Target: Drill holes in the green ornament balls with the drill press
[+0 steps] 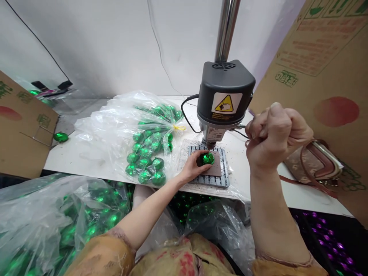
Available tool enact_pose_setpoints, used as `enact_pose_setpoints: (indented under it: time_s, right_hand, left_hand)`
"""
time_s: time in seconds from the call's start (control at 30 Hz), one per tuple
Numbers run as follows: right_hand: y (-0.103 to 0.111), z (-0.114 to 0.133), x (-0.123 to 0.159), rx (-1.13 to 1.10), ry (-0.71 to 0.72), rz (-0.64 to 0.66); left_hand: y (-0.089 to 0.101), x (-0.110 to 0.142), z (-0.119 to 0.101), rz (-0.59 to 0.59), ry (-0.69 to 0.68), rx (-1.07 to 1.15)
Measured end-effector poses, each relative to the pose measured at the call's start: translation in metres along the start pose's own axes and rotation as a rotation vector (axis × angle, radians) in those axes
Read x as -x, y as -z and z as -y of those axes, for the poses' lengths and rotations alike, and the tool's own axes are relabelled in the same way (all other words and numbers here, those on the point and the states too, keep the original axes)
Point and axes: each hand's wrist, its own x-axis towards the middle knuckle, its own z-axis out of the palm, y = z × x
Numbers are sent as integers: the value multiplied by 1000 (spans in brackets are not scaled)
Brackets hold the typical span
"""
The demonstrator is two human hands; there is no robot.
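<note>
A small bench drill press (pixel 225 92) with a black motor housing stands on the white table. Under its chuck, my left hand (pixel 195 165) grips a shiny green ornament ball (pixel 208 158) between thumb and fingers. The ball rests on a brown board (pixel 217 168) over the slotted metal base (pixel 225 182). The bit appears to meet the top of the ball; whether it has gone in is too small to tell. My right hand (pixel 276 136) is raised beside the motor, closed around the drill press's feed lever (pixel 242 126), whose end is hidden in the fist.
A clear plastic bag (pixel 106 119) of green balls lies left of the press; another bag (pixel 37 214) sits below the table edge. Cardboard boxes (pixel 324 73) flank the table. A handbag (pixel 316 163) lies right, purple balls (pixel 330 237) below. Another green ball (pixel 61 137) lies far left.
</note>
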Motion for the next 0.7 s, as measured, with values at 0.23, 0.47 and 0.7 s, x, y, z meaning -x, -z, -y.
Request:
enact_pose_setpoints:
  time_s: [0.23, 0.47, 0.7]
  right_hand:
    - [5, 0, 13, 0, 71, 29]
    - [8, -5, 20, 6, 163, 8]
    - [10, -10, 24, 28, 89, -18]
  left_hand:
    - [0, 2, 0, -7, 26, 23]
    - [-2, 2, 7, -1, 13, 42]
    - [-2, 1, 11, 3, -5, 33]
